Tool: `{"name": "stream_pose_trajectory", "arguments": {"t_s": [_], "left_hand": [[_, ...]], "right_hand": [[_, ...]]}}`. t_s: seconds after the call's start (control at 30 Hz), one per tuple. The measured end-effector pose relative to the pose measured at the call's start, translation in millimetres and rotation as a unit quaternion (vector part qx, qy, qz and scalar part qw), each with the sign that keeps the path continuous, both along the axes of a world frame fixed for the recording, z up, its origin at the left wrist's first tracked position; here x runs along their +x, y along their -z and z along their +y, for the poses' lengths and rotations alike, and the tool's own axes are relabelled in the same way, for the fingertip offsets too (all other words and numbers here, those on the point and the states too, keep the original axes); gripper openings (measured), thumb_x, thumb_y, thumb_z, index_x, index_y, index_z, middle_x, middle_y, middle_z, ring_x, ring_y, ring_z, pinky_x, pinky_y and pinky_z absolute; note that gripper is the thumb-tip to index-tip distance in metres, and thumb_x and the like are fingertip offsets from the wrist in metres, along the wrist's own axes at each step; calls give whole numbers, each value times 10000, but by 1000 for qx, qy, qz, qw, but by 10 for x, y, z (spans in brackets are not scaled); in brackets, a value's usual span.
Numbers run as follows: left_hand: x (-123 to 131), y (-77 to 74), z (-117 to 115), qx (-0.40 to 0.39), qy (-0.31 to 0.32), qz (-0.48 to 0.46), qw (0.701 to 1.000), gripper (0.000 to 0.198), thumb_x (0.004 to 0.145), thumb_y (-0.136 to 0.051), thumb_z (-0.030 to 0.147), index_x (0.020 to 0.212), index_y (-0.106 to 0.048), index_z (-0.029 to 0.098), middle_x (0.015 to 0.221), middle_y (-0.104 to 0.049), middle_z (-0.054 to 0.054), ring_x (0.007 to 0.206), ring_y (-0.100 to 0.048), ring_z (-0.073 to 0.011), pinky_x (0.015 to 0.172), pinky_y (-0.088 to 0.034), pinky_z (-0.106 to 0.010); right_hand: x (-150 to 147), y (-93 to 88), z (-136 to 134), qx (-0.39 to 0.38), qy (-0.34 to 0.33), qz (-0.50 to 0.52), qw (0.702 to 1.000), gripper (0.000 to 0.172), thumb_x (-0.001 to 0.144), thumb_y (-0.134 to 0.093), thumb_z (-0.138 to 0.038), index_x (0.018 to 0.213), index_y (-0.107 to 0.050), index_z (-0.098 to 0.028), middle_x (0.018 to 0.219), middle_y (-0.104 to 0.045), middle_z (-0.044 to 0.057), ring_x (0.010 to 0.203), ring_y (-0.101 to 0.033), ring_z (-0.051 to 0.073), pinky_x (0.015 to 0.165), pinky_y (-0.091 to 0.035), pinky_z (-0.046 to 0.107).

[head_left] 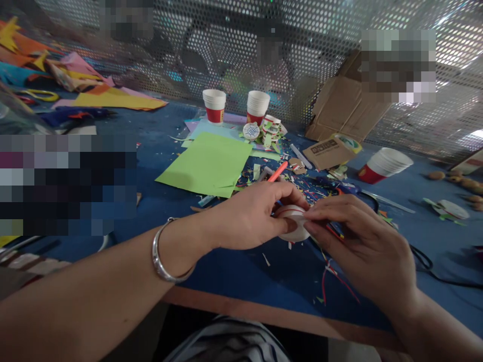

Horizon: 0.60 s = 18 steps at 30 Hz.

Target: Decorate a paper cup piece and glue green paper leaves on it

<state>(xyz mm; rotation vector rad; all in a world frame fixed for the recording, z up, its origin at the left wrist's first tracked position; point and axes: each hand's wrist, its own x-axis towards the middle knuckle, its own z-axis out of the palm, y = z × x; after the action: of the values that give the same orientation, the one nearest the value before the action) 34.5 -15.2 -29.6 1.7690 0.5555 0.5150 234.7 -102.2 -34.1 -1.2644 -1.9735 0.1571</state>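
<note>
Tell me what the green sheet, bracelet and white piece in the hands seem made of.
Green sheet: likely paper, matte, with thin, straight edges.
Bracelet: probably metal, silvery with shiny highlights.
White piece: perhaps coated paper, smooth and pale with a thin rim; plastic can't be ruled out.

Two hands (249,216) front-right of the green sheet (206,163); behind it, two cup stacks (214,106); rightward, a third stack (388,163), perhaps five brown balls (435,175).

Readable text: none | cardboard piece (328,154): dark printed symbols, too small to read | tilted cup stack (385,165): yellowish mark, unreadable
</note>
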Motion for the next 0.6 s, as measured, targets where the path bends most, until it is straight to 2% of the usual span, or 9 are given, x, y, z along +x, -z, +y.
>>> {"name": "stream_pose_trajectory", "arguments": {"t_s": [0.13, 0.2, 0.3, 0.37, 0.47, 0.6], "left_hand": [[-2, -33, 10, -25, 1, -8, 1000, 224, 850, -681, 111, 1065, -638, 155, 954, -694, -16, 860, -647, -124, 793, -525, -255], [5, -57, 14, -58, -6, -14, 998, 228, 850, -698, 120, 1070, -644, 150, 1002, -703, -36, 912, -661, -142, 828, -541, -277], [26, -99, 18, -173, -38, -32, 984, 196, 889, -660, 118, 1081, -638, 148, 1017, -710, -51, 861, -688, -146, 792, -579, -306], [38, -124, 23, -244, -58, -40, 967, 156, 915, -618, 101, 1065, -642, 140, 971, -713, -53, 773, -691, -135, 722, -595, -302], [43, -136, 39, -286, -66, -42, 955, 122, 919, -616, 89, 1029, -655, 125, 877, -710, -43, 694, -680, -118, 661, -599, -273], [40, -101, 61, -298, -59, -41, 952, 95, 922, -626, 107, 1012, -656, 115, 826, -714, -43, 671, -691, -121, 619, -594, -245]], "right_hand": [[1, -16, 19, -11, 39, -1, 999, 65, 938, -696, -238, 980, -684, -286, 939, -710, 6, 845, -693, 186, 758, -561, 331], [18, -24, 37, -22, 67, 2, 998, 19, 942, -697, -289, 954, -686, -278, 900, -715, -5, 724, -675, 157, 673, -542, 303], [51, -26, 59, -39, 112, 13, 993, 103, 941, -695, -366, 952, -697, -264, 816, -719, -19, 499, -571, 109, 483, -450, 278], [61, -24, 62, -40, 127, 20, 991, 120, 939, -697, -374, 981, -704, -262, 795, -722, -23, 460, -542, 100, 445, -415, 272], [51, -20, 51, -35, 101, 20, 994, 99, 938, -700, -324, 1015, -697, -262, 872, -729, -8, 565, -609, 118, 524, -468, 268], [35, -1, 49, -29, 24, 31, 999, 129, 934, -708, -268, 1062, -694, -257, 1005, -702, 22, 806, -677, 159, 716, -537, 293]]}}
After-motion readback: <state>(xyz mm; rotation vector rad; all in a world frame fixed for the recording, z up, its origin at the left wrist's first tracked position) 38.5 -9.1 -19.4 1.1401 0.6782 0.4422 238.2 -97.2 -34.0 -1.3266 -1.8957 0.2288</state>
